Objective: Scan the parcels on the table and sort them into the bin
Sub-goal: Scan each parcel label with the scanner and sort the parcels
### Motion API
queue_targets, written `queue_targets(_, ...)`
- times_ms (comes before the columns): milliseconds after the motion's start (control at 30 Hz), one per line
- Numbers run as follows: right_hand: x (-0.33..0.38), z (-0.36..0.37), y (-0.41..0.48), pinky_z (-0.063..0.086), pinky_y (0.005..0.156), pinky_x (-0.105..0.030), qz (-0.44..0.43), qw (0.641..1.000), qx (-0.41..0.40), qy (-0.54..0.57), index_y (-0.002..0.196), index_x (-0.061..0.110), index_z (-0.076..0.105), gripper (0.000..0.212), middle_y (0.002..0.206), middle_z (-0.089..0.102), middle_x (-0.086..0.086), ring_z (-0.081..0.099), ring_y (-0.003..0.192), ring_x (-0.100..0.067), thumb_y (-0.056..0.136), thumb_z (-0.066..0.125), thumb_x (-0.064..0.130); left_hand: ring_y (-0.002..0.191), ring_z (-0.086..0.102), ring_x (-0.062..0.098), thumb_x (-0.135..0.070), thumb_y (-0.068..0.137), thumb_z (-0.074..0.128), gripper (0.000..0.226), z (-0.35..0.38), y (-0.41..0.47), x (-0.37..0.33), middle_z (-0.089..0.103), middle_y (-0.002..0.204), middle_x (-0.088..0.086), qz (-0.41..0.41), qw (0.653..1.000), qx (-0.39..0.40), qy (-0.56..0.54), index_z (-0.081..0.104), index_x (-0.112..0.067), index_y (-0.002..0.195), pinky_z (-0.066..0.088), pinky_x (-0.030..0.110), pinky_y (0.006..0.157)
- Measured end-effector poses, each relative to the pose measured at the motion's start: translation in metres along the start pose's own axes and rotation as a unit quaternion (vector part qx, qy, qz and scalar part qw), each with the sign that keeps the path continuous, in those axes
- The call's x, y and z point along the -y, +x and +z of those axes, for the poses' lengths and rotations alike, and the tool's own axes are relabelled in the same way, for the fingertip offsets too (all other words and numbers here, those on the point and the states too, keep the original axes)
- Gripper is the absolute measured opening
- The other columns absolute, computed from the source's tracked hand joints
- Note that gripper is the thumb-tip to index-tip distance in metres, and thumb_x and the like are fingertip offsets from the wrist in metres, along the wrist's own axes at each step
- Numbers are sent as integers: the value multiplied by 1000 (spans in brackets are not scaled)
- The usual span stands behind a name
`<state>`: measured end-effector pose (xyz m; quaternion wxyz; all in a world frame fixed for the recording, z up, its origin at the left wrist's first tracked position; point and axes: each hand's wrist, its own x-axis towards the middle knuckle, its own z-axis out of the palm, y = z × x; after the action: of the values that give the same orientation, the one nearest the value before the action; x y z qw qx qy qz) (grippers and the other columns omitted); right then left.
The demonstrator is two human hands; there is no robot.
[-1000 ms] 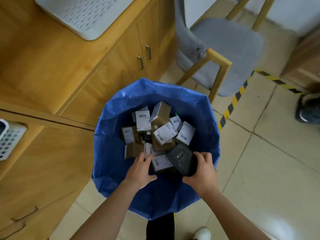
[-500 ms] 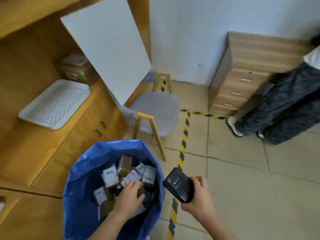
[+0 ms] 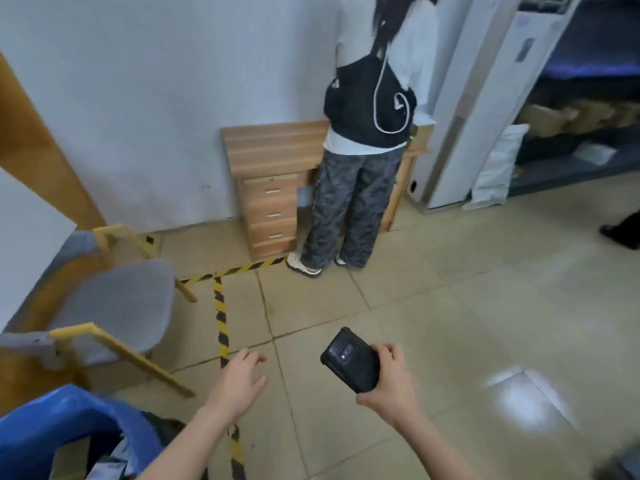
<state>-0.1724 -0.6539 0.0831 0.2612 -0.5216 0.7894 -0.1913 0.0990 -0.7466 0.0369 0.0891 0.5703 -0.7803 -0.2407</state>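
My right hand (image 3: 391, 382) grips a black handheld scanner (image 3: 349, 363) over the tiled floor, lens side up. My left hand (image 3: 239, 382) hangs empty to its left, fingers relaxed and spread, above the floor. The blue-lined bin (image 3: 52, 424) sits at the bottom left corner, with only a few parcels (image 3: 107, 467) showing at its edge. The left hand is clear of the bin, to its right.
A grey chair with a wooden frame (image 3: 114, 306) stands left of me. Yellow-black tape (image 3: 221, 327) runs along the floor. A person (image 3: 363, 133) stands with their back to me at a small wooden desk (image 3: 270, 188). A white air conditioner (image 3: 478, 98) and shelves stand at the right.
My left hand has come out of the bin and now hangs empty over the floor. My view has swung up and to the right, away from the bin. The scanner stays in my right hand.
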Motion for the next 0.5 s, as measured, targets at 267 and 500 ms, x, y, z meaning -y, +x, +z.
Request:
queue_targets(267, -135, -115, -57, 50, 84, -35, 213, 964, -159, 21, 124, 33, 44, 80, 110, 34, 12, 59, 88, -14, 48, 68, 38, 102, 60, 24, -17, 88, 62, 22, 77, 107, -199, 55, 106, 3, 236, 964, 121, 18, 64, -12, 110, 41, 27, 87)
queue_targets(500, -218, -169, -130, 49, 90, -39, 399, 874, -270, 63, 127, 34, 40, 86, 113, 29, 12, 53, 100, -10, 48, 74, 44, 96, 62, 13, -24, 89, 64, 20, 156, 149, -384, 59, 96, -5, 424, 881, 209, 17, 65, -16, 107, 41, 18, 84)
